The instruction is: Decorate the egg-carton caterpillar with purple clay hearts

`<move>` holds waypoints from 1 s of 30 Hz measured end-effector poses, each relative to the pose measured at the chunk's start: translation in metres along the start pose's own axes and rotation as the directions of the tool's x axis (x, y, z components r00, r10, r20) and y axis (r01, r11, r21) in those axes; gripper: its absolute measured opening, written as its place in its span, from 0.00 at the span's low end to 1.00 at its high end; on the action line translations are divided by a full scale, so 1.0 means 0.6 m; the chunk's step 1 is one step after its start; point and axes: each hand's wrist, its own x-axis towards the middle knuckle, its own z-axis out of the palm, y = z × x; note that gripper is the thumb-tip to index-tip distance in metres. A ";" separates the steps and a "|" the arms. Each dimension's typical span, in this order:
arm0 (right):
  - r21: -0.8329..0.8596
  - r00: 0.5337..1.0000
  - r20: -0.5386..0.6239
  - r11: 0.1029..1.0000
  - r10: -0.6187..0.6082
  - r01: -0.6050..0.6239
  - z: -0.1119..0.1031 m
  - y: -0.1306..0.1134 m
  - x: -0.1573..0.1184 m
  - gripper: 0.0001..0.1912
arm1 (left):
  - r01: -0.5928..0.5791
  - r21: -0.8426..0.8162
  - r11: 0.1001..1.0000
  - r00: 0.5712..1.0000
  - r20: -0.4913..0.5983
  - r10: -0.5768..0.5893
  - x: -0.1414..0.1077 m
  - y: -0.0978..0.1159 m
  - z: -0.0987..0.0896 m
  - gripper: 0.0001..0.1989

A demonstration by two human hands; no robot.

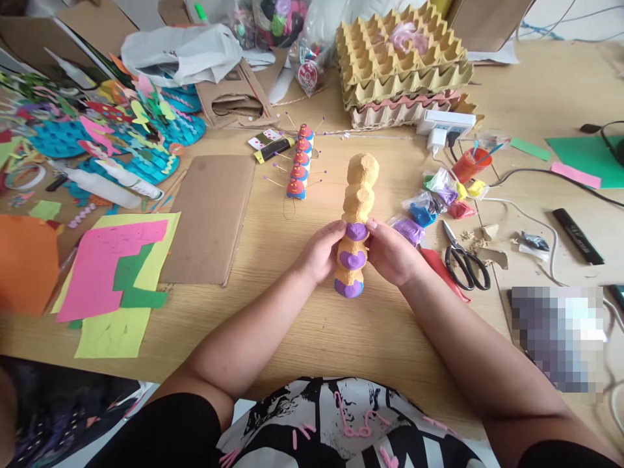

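Between my two hands is a strip of egg-carton cups [359, 188], yellow-orange, with purple clay patches on the nearer cups and some blue at the near end. My left hand [322, 252] closes on its left side, thumb by the upper purple patch. From the right, my right hand [392, 252] grips the same strip, its thumb at that patch too. Most of my fingers are hidden underneath or behind the strip. Beyond it stands a red and blue egg-carton caterpillar [299, 164] with thin purple-tipped sticks out of its sides.
Black-handled scissors [465, 260] and bagged coloured clay [423, 211] lie to the right. An orange cup [470, 164] holds tools. Stacked egg trays [400, 65] stand at the back. On the left are a cardboard sheet [207, 221], coloured paper [92, 273] and glue bottles [100, 185].
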 end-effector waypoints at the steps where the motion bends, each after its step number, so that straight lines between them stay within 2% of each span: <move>1: 0.000 1.000 0.008 1.000 -0.001 0.001 -0.001 0.000 0.000 0.22 | 0.004 0.005 1.000 1.000 -0.003 -0.004 0.000 0.000 0.001 0.24; 7: -0.013 0.998 0.059 1.000 0.002 -0.001 -0.003 -0.001 -0.001 0.22 | 0.004 -0.005 1.000 1.000 -0.010 -0.004 -0.001 0.004 0.006 0.23; 16: 0.022 0.999 0.034 1.000 0.003 -0.004 -0.001 -0.002 -0.003 0.23 | -0.003 -0.001 1.000 0.999 -0.052 0.003 0.000 -0.004 -0.001 0.22; 22: 0.050 0.999 0.039 0.999 0.004 -0.006 0.002 0.000 -0.001 0.24 | 0.011 0.008 1.000 0.999 -0.040 -0.011 -0.001 0.000 0.004 0.23; 30: 0.057 0.999 0.005 0.997 -0.052 0.051 0.000 0.011 0.004 0.22 | -0.009 -0.003 1.000 0.998 -0.061 0.009 -0.005 -0.001 0.011 0.20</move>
